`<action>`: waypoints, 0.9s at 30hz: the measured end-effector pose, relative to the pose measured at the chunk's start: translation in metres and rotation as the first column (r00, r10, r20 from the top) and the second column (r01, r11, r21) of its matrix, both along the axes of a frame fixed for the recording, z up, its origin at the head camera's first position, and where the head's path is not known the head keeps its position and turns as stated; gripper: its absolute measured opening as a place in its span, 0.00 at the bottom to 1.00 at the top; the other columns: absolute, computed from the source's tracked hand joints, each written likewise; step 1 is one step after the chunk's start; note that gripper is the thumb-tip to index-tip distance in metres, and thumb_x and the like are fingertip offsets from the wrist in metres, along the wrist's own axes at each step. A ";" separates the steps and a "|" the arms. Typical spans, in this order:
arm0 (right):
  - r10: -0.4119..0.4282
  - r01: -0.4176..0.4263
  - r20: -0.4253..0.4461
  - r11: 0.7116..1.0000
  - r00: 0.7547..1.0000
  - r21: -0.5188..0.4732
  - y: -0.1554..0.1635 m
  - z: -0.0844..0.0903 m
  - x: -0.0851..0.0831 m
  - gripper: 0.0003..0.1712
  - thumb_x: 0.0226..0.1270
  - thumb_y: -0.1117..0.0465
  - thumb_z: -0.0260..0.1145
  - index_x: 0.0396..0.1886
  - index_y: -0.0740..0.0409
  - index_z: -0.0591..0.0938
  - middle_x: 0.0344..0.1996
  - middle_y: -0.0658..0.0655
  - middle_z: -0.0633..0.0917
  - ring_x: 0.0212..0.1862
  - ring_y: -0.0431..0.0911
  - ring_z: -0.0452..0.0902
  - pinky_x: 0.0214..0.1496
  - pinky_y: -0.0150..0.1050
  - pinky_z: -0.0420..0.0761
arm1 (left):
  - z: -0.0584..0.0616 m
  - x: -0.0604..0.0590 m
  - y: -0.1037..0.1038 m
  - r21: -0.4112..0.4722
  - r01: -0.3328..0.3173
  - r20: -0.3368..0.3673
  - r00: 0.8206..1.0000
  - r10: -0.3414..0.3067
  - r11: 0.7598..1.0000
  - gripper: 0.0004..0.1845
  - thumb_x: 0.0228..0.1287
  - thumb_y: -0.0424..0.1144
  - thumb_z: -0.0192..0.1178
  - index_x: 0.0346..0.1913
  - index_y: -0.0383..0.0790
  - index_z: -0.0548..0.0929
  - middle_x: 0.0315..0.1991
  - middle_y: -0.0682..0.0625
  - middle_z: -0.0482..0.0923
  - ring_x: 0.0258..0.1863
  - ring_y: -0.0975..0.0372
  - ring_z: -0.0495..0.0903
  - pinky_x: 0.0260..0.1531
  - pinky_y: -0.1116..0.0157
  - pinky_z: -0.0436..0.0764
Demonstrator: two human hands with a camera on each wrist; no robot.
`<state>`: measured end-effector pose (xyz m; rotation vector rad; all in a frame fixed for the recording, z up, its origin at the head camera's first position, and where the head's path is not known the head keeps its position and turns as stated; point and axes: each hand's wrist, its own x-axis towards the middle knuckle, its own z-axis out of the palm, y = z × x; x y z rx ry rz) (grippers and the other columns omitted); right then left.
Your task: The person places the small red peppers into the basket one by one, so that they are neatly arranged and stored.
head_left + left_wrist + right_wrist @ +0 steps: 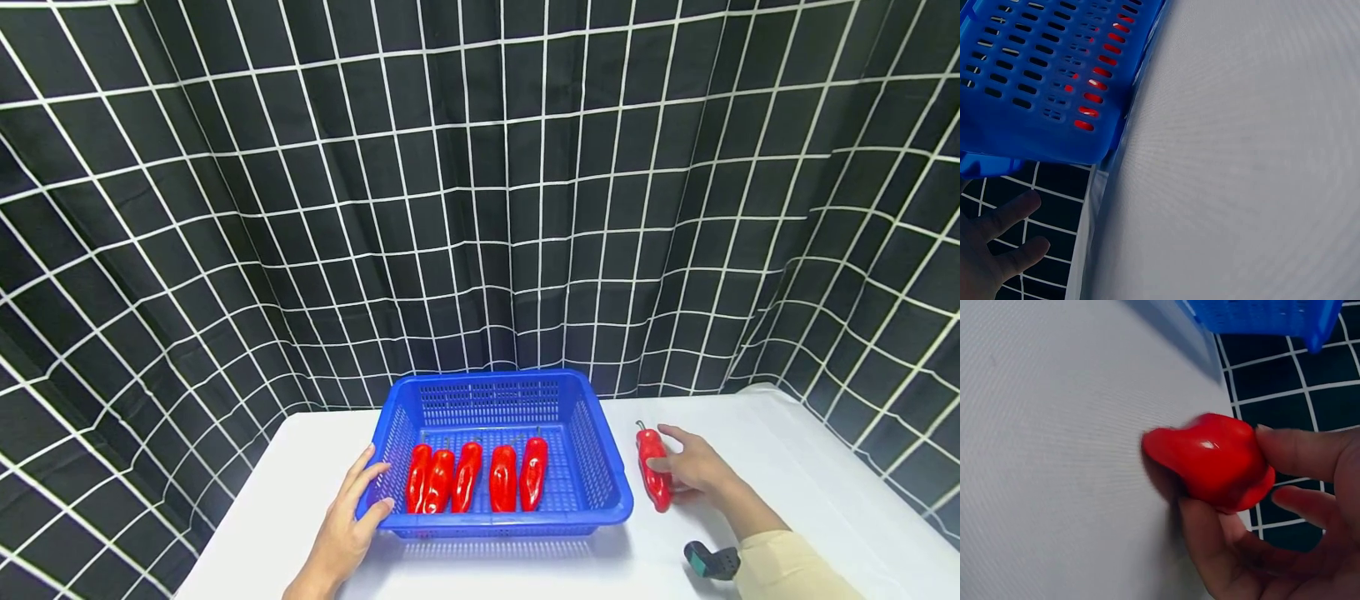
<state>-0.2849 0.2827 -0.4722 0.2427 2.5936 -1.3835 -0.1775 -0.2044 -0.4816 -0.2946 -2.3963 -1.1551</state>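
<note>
Now, left to right, basket as landmark. Left hand (347, 521) at blue basket's (596, 479) near-left corner: fingers straight, slightly apart, resting along left wall, thumb on front rim; nothing gripped. Inside basket: five red peppers (476, 477) in row, stems pointing to far wall. Just right of basket, on white table (810, 475), sixth red pepper (653, 468) lies lengthwise. Right hand (696, 467) on its right side; fingers (1300, 450) and thumb curled round pepper, pinching it; pepper at table level.
</note>
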 end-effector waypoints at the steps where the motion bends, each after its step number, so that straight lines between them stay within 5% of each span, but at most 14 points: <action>1: 0.004 -0.004 0.009 1.000 1.000 -0.002 -0.001 0.001 0.001 0.46 0.59 0.65 0.68 0.72 0.67 0.54 0.46 0.77 0.74 0.33 0.54 0.80 0.29 0.46 0.84 | 0.000 0.000 0.000 0.002 0.002 0.000 1.000 -0.002 1.000 0.22 0.56 0.34 0.62 0.57 0.39 0.79 0.71 0.45 0.61 0.68 0.44 0.61 0.60 0.42 0.60; 8: 0.036 -0.033 0.061 0.998 0.997 -0.053 -0.003 0.004 0.005 0.45 0.59 0.64 0.68 0.71 0.67 0.55 0.37 0.69 0.79 0.30 0.53 0.82 0.30 0.47 0.84 | 0.000 0.000 -0.001 0.008 0.006 0.006 1.000 -0.006 1.000 0.22 0.57 0.34 0.62 0.57 0.37 0.79 0.71 0.44 0.60 0.68 0.43 0.60 0.60 0.40 0.59; 16: 0.004 0.005 0.062 0.987 0.998 -0.160 0.003 0.003 0.011 0.47 0.60 0.63 0.68 0.73 0.62 0.53 0.45 0.75 0.75 0.33 0.53 0.82 0.32 0.46 0.84 | -0.002 -0.001 0.000 0.005 0.012 -0.007 1.000 -0.012 1.000 0.22 0.57 0.34 0.62 0.57 0.38 0.79 0.71 0.44 0.61 0.68 0.43 0.60 0.59 0.40 0.60; 23: 0.001 0.009 0.024 0.927 1.000 -0.375 0.009 0.006 0.022 0.50 0.60 0.64 0.69 0.76 0.55 0.50 0.52 0.73 0.72 0.38 0.53 0.81 0.35 0.51 0.83 | -0.001 -0.001 0.001 -0.001 0.013 -0.055 0.998 -0.013 1.000 0.22 0.55 0.33 0.63 0.56 0.38 0.80 0.70 0.43 0.62 0.67 0.44 0.62 0.60 0.77 0.53; 27: 0.046 -0.054 -0.028 0.873 0.999 -0.485 0.010 0.014 0.028 0.50 0.61 0.65 0.67 0.76 0.52 0.49 0.46 0.66 0.75 0.40 0.53 0.81 0.38 0.54 0.83 | -0.002 -0.002 0.000 0.007 0.026 -0.069 0.997 -0.025 1.000 0.22 0.55 0.32 0.64 0.56 0.36 0.80 0.70 0.42 0.63 0.66 0.42 0.62 0.58 0.82 0.50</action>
